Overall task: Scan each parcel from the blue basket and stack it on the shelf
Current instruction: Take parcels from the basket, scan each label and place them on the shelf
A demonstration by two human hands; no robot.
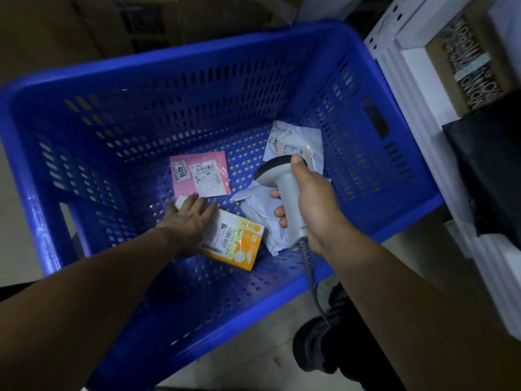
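Landmark: blue basket (84, 114), perforated walls and floor, standing on the floor.
Right hand (313, 204): above the basket's right half; grip clamped around the handle of a grey barcode scanner (282, 187), thumb on top of the head, head aimed down into the basket, cable hanging from the handle base.
Left hand (189, 218): inside the basket, near its centre; fingers spread flat, grip apart, resting on the orange parcel (239, 244).
Orange parcel: on the basket floor, label face up.
White crumpled parcel (259, 210): on the basket floor, just beside the orange parcel, under the scanner.
Pink parcel (201, 173): basket floor, beyond the left hand.
White labelled parcel (296, 142): leaning at the basket's far right wall.
Shelf (417, 114): white, right of the basket, holding a cardboard box (468, 60).
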